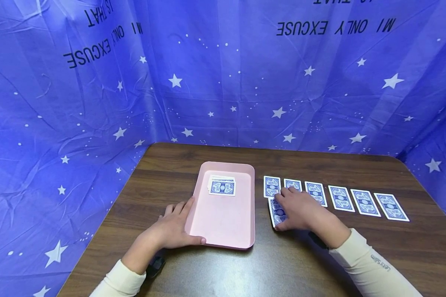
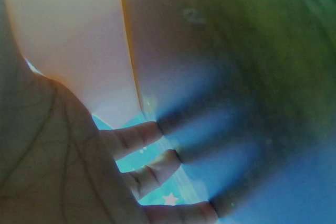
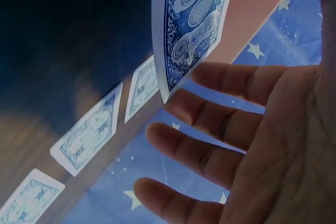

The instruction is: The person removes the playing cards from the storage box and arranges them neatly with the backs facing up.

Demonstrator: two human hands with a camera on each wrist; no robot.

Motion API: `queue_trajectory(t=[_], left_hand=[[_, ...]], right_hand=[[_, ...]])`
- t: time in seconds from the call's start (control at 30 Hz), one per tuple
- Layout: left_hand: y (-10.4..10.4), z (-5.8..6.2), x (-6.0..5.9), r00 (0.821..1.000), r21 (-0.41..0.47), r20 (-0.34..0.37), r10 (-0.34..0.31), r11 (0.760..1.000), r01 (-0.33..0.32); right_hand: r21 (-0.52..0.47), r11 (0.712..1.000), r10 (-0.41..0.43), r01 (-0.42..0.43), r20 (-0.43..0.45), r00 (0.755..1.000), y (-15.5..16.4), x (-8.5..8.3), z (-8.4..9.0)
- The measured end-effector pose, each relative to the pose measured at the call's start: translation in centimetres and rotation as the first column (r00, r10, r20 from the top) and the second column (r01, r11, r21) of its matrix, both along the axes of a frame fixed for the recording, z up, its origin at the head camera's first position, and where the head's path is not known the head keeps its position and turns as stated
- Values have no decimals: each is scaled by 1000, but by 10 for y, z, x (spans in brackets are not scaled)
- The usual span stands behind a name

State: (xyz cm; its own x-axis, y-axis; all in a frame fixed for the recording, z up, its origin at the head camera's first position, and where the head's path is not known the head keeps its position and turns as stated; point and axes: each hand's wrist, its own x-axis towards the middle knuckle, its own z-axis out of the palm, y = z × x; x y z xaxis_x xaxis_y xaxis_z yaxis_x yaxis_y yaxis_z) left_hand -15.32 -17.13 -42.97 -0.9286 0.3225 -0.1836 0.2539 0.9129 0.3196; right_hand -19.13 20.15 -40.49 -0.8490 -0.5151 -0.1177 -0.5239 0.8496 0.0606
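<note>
My right hand (image 1: 301, 208) grips a blue-backed playing card (image 1: 277, 212), thumb at its near end and fingers at its far end. In the right wrist view this card (image 3: 191, 22) stands off the table at a tilt. The left hand (image 1: 172, 227) lies beside a pink tray (image 1: 250, 206), thumb against its near left corner and fingers along its left side. Those fingertips (image 2: 170, 157) touch the table in the left wrist view. Inside the tray, toward the far end, lies a small overlapping pile of cards (image 1: 223, 188), blue back up.
A row of several face-down cards (image 1: 341, 199) runs to the right of the tray, slanting nearer at its right end. My right hand partly covers one card (image 1: 292, 184) of it. The wooden table (image 1: 163, 165) backs onto blue starry cloth (image 1: 245, 103).
</note>
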Motion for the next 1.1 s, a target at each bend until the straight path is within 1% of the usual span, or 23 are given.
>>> queue_trajectory(t=[0.13, 0.3, 0.53, 0.77, 1.1], left_hand=[[0, 0, 0, 1000, -1, 1, 1, 1000, -1], [0, -1, 0, 1000, -4, 4, 0, 1000, 0], [0, -2, 0, 1000, 5, -5, 3, 1000, -3], [-1, -2, 0, 1000, 7, -11, 8, 1000, -8], [0, -1, 1, 1000, 5, -4, 6, 1000, -6]], right_hand=[[-9, 1000, -10, 10, -5, 1000, -3, 3, -4], [-7, 1000, 4, -5, -29, 1000, -7, 6, -8], [4, 999, -32, 32, 30, 999, -12, 9, -14], [2, 999, -47, 47, 24, 999, -17, 11, -17], [-7, 998, -55, 55, 28, 998, -17, 9, -19]])
